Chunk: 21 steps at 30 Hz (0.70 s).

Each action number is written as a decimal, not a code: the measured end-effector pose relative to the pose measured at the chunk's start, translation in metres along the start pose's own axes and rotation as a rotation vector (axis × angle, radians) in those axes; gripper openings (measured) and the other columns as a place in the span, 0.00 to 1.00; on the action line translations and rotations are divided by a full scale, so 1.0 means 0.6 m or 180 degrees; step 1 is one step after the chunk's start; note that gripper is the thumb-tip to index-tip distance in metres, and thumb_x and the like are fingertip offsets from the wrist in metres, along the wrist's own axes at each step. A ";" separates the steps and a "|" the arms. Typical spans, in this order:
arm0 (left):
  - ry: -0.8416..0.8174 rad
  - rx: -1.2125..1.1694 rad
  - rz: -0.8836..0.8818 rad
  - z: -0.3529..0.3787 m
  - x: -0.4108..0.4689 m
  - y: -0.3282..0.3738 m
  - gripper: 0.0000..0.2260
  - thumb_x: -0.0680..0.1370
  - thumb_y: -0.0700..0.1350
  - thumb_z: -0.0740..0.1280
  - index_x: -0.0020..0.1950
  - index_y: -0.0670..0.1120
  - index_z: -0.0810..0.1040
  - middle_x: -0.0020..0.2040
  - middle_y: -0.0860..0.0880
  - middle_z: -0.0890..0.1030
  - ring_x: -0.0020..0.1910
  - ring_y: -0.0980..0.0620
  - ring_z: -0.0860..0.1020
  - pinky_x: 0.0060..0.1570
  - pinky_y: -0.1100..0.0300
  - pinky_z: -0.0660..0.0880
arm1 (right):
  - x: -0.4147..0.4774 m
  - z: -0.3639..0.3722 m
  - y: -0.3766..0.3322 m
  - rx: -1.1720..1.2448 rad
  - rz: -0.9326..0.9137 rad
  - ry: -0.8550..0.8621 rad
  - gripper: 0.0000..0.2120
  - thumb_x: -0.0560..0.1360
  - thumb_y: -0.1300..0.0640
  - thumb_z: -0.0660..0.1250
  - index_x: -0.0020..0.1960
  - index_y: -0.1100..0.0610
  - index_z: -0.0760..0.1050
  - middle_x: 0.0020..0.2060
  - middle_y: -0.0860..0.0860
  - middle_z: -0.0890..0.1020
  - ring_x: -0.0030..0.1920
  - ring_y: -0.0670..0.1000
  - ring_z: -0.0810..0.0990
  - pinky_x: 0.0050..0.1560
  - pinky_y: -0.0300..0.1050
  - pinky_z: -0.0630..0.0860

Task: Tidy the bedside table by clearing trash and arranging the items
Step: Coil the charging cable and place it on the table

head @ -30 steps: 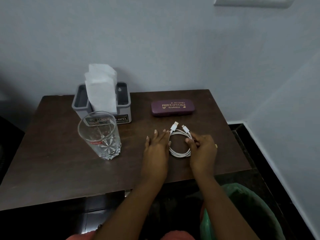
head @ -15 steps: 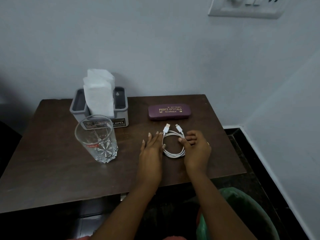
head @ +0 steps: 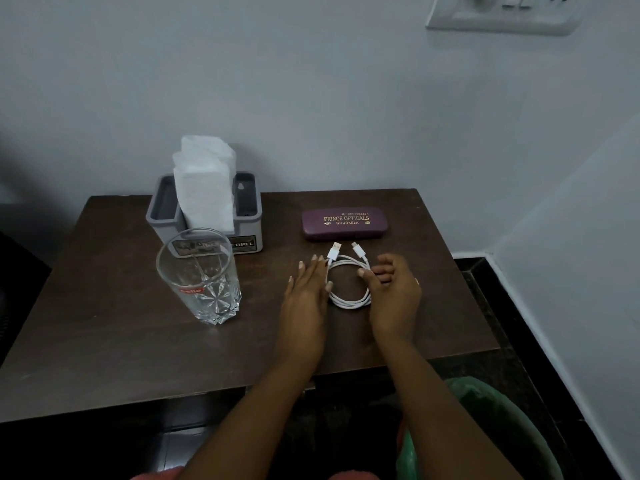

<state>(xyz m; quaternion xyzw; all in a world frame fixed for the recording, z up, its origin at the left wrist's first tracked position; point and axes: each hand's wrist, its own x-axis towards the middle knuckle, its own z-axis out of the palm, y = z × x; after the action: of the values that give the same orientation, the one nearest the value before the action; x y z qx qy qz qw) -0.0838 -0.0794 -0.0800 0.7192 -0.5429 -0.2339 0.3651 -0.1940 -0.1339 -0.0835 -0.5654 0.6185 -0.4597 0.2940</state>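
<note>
A white charging cable (head: 348, 301) lies coiled on the dark wooden bedside table (head: 104, 341), its two plugs pointing toward the wall. My left hand (head: 306, 299) lies flat with straight fingers against the coil's left side. My right hand (head: 394, 296) sits at the coil's right side, thumb touching the cable, fingers loosely curled and holding nothing. A purple spectacle case (head: 343, 223) lies just behind the cable. A clear drinking glass (head: 201, 282) stands at the left, in front of a grey holder (head: 249, 237) with white tissues (head: 204, 188).
A bin lined with a green bag (head: 485, 427) stands on the floor at the table's front right corner. The table backs onto a white wall with a switchboard (head: 502, 12) at the upper right. A second wall closes the right side.
My right hand has loosened from pinching the cable to a slack curl beside it. My left hand stays flat against the coil. The camera has tilted up a little.
</note>
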 end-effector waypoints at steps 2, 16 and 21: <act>-0.0060 -0.0137 -0.0058 -0.022 -0.015 0.006 0.22 0.81 0.44 0.59 0.75 0.46 0.60 0.77 0.50 0.59 0.77 0.53 0.53 0.73 0.62 0.49 | -0.007 -0.007 -0.005 -0.0086 -0.0040 -0.0018 0.15 0.71 0.60 0.72 0.56 0.59 0.74 0.47 0.53 0.79 0.46 0.51 0.78 0.49 0.46 0.77; 0.0594 -0.1220 -0.0934 -0.234 -0.094 -0.113 0.34 0.63 0.41 0.77 0.66 0.45 0.67 0.66 0.48 0.72 0.63 0.50 0.74 0.62 0.51 0.72 | -0.161 0.110 -0.108 0.0571 -0.0197 -0.2454 0.44 0.64 0.64 0.76 0.74 0.53 0.59 0.69 0.49 0.69 0.68 0.45 0.68 0.70 0.44 0.66; 0.0289 -0.2070 -0.0389 -0.210 -0.067 -0.132 0.28 0.66 0.33 0.73 0.62 0.52 0.73 0.56 0.51 0.83 0.56 0.57 0.80 0.52 0.66 0.77 | -0.162 0.143 -0.120 0.0679 -0.0270 -0.2152 0.31 0.65 0.69 0.68 0.66 0.55 0.70 0.59 0.53 0.80 0.59 0.51 0.78 0.61 0.56 0.75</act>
<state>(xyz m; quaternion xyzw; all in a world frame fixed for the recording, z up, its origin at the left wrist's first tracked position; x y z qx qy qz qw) 0.0447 0.0044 -0.0656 0.6060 -0.3788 -0.3841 0.5846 -0.0688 -0.0554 -0.0684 -0.6769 0.4107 -0.3204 0.5201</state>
